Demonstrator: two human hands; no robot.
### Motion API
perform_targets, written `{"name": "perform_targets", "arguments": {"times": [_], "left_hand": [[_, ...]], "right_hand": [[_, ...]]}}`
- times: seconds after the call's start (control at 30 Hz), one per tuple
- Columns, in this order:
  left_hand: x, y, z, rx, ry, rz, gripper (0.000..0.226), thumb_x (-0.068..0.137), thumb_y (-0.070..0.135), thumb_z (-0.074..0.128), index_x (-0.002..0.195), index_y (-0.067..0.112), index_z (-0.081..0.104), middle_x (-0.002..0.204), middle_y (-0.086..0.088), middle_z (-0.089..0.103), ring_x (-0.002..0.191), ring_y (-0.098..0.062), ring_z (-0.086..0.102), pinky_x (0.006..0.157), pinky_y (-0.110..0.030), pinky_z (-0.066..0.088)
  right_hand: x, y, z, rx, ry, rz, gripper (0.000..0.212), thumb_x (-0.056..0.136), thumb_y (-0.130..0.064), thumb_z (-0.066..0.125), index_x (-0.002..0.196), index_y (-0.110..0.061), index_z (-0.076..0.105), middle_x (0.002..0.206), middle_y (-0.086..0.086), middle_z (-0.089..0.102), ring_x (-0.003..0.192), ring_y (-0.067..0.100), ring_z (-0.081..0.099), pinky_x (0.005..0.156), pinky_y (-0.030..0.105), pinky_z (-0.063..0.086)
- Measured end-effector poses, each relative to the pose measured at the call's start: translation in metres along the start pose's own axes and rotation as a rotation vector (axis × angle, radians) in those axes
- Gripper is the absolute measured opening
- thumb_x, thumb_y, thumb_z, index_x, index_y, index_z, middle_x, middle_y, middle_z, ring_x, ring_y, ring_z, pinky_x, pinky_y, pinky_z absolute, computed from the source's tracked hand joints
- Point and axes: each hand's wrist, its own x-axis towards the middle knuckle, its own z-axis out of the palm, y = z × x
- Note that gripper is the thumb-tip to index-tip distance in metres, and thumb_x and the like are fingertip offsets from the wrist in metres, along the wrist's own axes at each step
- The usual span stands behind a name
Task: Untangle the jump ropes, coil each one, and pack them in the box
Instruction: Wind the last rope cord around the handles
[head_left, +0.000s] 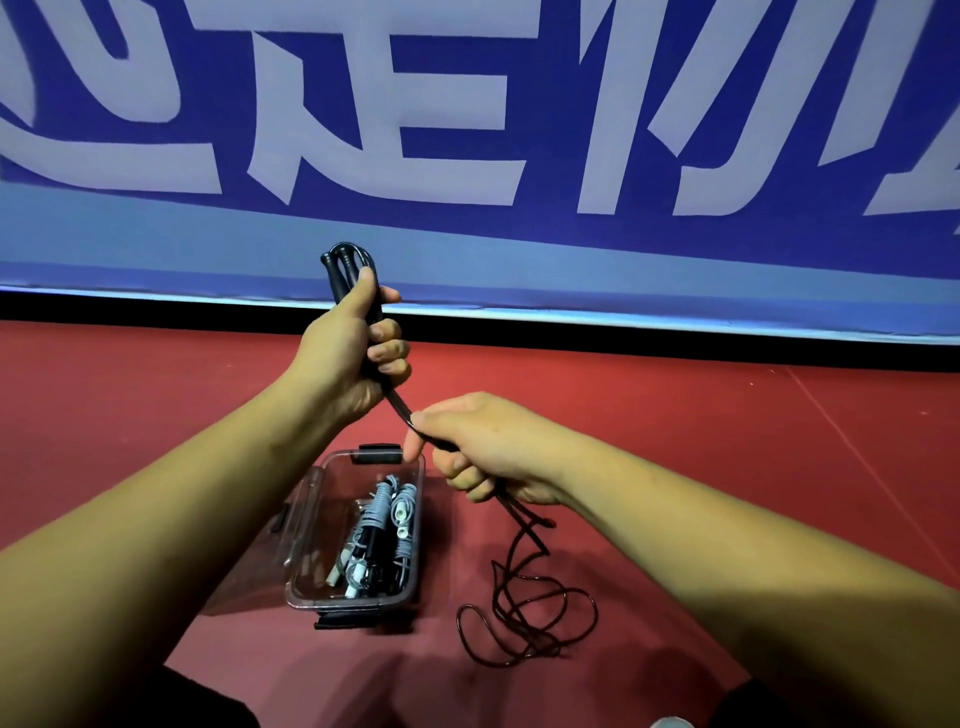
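Note:
My left hand (353, 348) grips the two black handles (340, 270) of a black jump rope, held upright above the floor. The doubled cord runs down and to the right into my right hand (483, 447), which pinches it between thumb and fingers. Below that hand the rest of the black rope (524, 608) hangs and lies in loose loops on the red floor. A clear plastic box (311, 519) stands open on the floor under my hands. Inside it lie coiled white and grey ropes (389, 519) with white handles, plus a black handle.
The red floor (727, 467) stretches to a blue banner (467, 156) with large white characters along the back, above a black strip. The box has black latches (379, 453) at its near and far ends. Dark clothing shows at the bottom edge.

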Motion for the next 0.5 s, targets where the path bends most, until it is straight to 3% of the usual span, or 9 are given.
{"name": "perform_targets", "arguments": {"times": [0.1,0.2,0.27,0.4,0.5], "left_hand": [[0.004,-0.007,-0.001,0.304,0.031,0.152,0.027,0.101,0.038,0.053,0.086,0.017,0.045,0.048,0.003,0.027,0.037,-0.013,0.022,0.043,-0.021,0.026],[0.010,-0.013,-0.008,0.768,0.067,0.300,0.026,0.099,0.030,0.057,0.080,0.017,0.044,0.046,0.002,0.039,0.035,-0.018,0.034,0.042,-0.025,0.033],[0.011,-0.014,-0.014,0.929,0.018,0.242,0.022,0.098,0.032,0.060,0.085,0.017,0.050,0.048,0.000,0.043,0.035,-0.020,0.039,0.042,-0.027,0.037],[0.001,-0.012,-0.016,0.973,-0.146,-0.001,0.019,0.099,0.030,0.060,0.096,0.013,0.052,0.058,-0.009,0.041,0.042,-0.019,0.041,0.041,-0.026,0.038],[-0.004,-0.014,-0.010,1.075,-0.184,0.045,0.016,0.099,0.031,0.059,0.098,0.016,0.053,0.064,-0.014,0.047,0.047,-0.023,0.049,0.041,-0.028,0.044]], "right_hand": [[-0.008,-0.011,-0.003,-0.176,0.039,-0.066,0.021,0.098,-0.018,0.050,0.096,-0.003,0.065,0.053,-0.003,0.037,0.042,0.010,0.030,0.042,0.020,0.024],[-0.017,-0.023,-0.012,-0.385,0.064,-0.126,0.015,0.094,-0.016,0.059,0.095,-0.006,0.070,0.058,0.001,0.046,0.047,0.014,0.035,0.044,0.023,0.029],[-0.023,-0.032,-0.026,-0.547,0.140,-0.191,0.013,0.092,-0.018,0.065,0.089,-0.008,0.073,0.060,0.001,0.052,0.048,0.012,0.039,0.045,0.021,0.032],[-0.028,-0.039,-0.060,-0.709,0.330,-0.297,0.011,0.083,-0.028,0.076,0.083,-0.017,0.077,0.071,-0.003,0.070,0.063,0.012,0.058,0.062,0.026,0.046],[-0.025,-0.036,-0.072,-0.760,0.421,-0.326,0.014,0.079,-0.036,0.078,0.077,-0.022,0.076,0.067,-0.007,0.067,0.059,0.003,0.054,0.058,0.023,0.041]]}}
